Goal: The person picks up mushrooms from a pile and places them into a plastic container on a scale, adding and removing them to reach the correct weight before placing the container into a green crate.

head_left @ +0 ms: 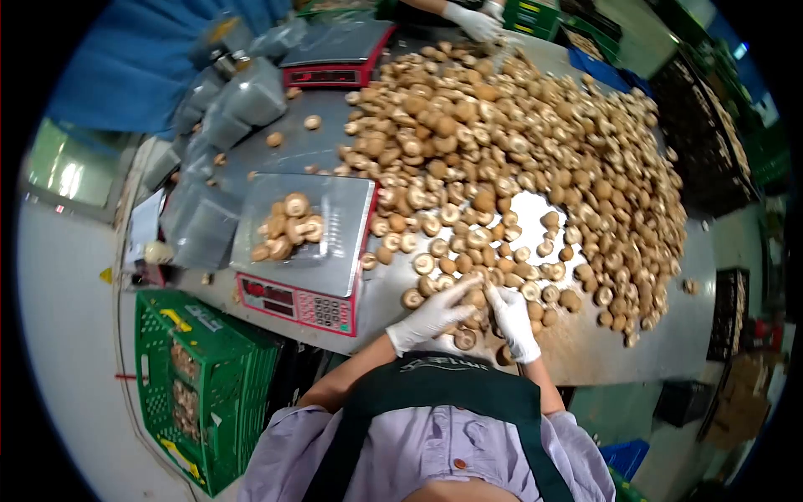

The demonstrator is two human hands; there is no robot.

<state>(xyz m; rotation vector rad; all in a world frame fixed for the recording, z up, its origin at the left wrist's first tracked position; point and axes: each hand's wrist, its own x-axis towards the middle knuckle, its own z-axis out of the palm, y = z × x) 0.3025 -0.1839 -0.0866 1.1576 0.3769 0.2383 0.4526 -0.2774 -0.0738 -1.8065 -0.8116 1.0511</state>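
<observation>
Both my hands wear white gloves and meet at the near edge of a big pile of brown mushrooms (468,125) on the metal table. My left hand (439,315) has its fingers bent around a mushroom (475,299). Close beside it, my right hand (513,321) has its fingers pressed together at the mushrooms; what they hold, if anything, is too small to make out. To the left, a red scale (355,289) carries a clear plastic tray (333,243) with several mushrooms (288,227) in it.
Another red scale (339,54) stands at the back left, near stacked clear trays (251,94). A green crate (242,368) is at the lower left. Across the table are a co-worker's gloved hands (475,22). Dark crates (690,125) stand on the right.
</observation>
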